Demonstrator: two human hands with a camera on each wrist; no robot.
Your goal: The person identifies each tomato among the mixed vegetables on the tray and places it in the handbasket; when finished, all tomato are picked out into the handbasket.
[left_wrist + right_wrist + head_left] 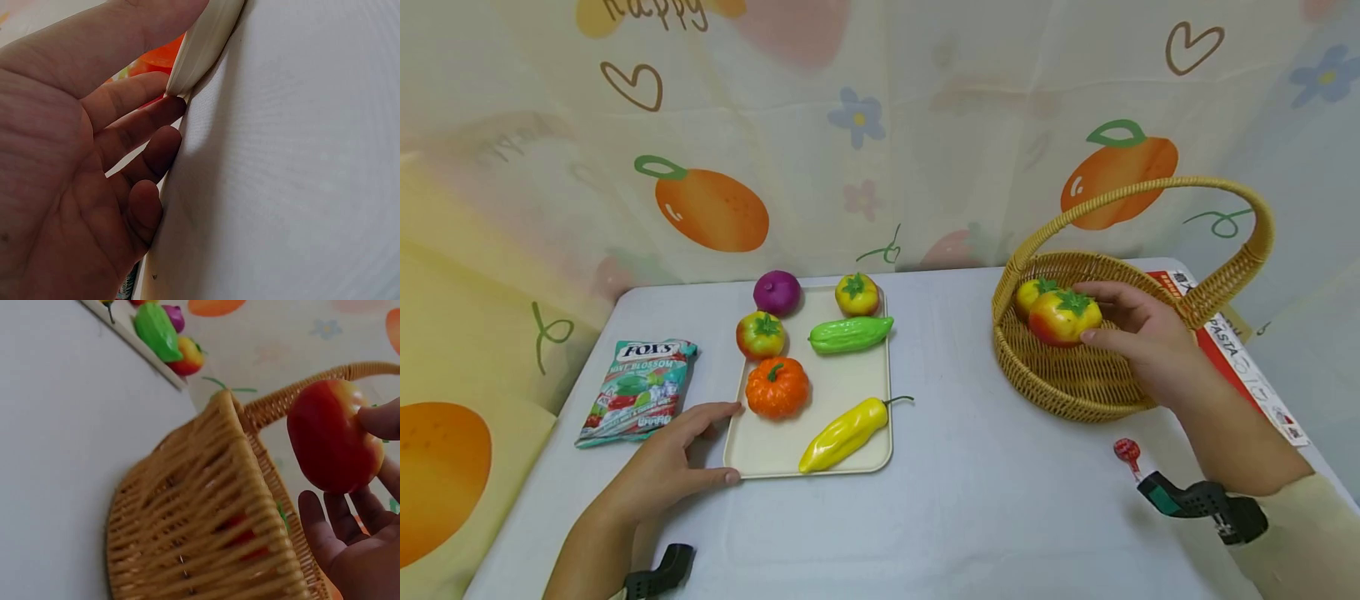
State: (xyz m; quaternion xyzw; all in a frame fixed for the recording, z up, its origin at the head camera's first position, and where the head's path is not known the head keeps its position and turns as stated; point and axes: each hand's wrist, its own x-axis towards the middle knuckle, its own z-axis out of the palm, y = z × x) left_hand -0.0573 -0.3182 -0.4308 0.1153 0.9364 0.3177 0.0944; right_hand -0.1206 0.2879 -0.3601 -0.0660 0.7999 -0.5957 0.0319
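Observation:
My right hand (1138, 333) holds a red-and-yellow persimmon (1064, 317) with a green leafy cap, thumb on one side and fingers on the other. It is over the wicker basket (1067, 410), higher than the rim in the right wrist view. Another persimmon (1032, 293) lies in the basket, partly hidden behind the held one. On the left, my left hand (662, 458) touches the edge of the cream tray (850, 383) with thumb and index fingertip; its fingers (134, 128) are loosely bent in the left wrist view.
The tray bears an orange pumpkin (777, 388), a yellow pepper (844, 435), a green gourd (851, 334), a purple onion (777, 292) and two more persimmons (857, 294). Left of it lies a candy bag (638, 392). A lollipop (1127, 451) and a printed packet (1247, 367) are at the right.

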